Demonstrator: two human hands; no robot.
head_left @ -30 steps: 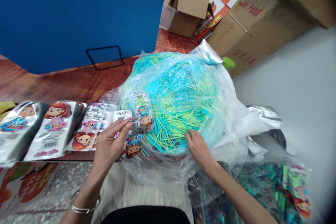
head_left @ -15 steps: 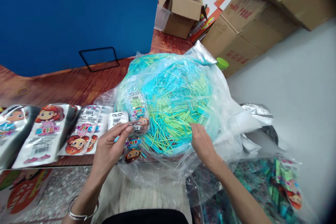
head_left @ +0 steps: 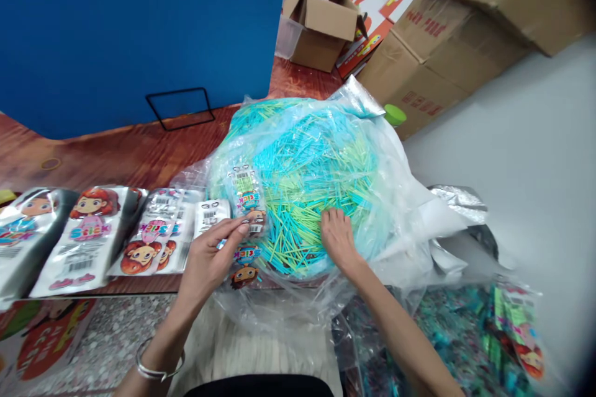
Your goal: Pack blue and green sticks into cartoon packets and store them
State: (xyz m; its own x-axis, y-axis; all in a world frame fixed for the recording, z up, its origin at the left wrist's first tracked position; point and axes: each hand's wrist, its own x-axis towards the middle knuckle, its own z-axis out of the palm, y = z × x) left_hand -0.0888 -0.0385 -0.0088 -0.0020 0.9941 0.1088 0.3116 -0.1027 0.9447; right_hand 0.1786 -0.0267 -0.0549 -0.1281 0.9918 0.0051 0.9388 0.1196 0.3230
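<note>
A big clear plastic bag (head_left: 400, 198) lies open on the wooden table, heaped with thin blue and green sticks (head_left: 307, 173). My right hand (head_left: 338, 239) rests palm down on the near part of the heap, fingers curled into the sticks. My left hand (head_left: 209, 260) pinches a small printed "Stick" packet (head_left: 246, 254) at the bag's left rim. Another such packet (head_left: 246, 192) lies on the sticks just above it.
A row of printed cartoon packets (head_left: 88, 232) lies along the table's front edge at the left. Cardboard boxes (head_left: 321, 18) stand behind by the blue wall. A bag of filled packets (head_left: 470, 341) sits at lower right. A green cap (head_left: 395, 114) lies by the boxes.
My right hand has slid left and slightly up across the stick heap and now presses into it. My left hand keeps its hold on the packet with little movement.
</note>
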